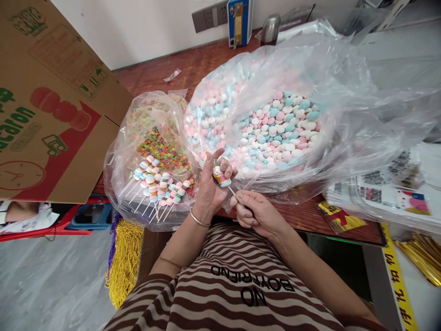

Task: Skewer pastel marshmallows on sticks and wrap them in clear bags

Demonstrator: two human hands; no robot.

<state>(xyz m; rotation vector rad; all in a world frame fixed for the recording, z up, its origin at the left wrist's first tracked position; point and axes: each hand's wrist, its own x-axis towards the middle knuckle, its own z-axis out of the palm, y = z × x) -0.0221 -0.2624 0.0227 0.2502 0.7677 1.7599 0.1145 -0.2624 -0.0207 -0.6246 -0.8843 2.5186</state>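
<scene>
My left hand (pixel 212 186) is curled around several small pastel candies (pixel 221 177), coloured pink, white and blue; part of them is hidden by the fingers. A thin white stick (pixel 232 190) runs from these candies down to my right hand (pixel 257 212), which pinches its lower end between thumb and fingers. Beside my left hand, finished-looking candy sticks (pixel 161 184) lie in a pile, with stacked pastel pieces at one end and bare white sticks at the other. They rest on a clear bag of small multicoloured candies (pixel 161 149). Behind my hands, a large open plastic bag holds loose pastel candies (pixel 279 124).
A big cardboard box (pixel 55 101) stands at the left. White printed packaging (pixel 382 193) is stacked at the right, near a yellow packet (pixel 339 216). A blue box (pixel 240 23) and a metal cup (pixel 270 28) stand by the wall. Gold beaded strands (pixel 127 262) hang below the table (pixel 151 71).
</scene>
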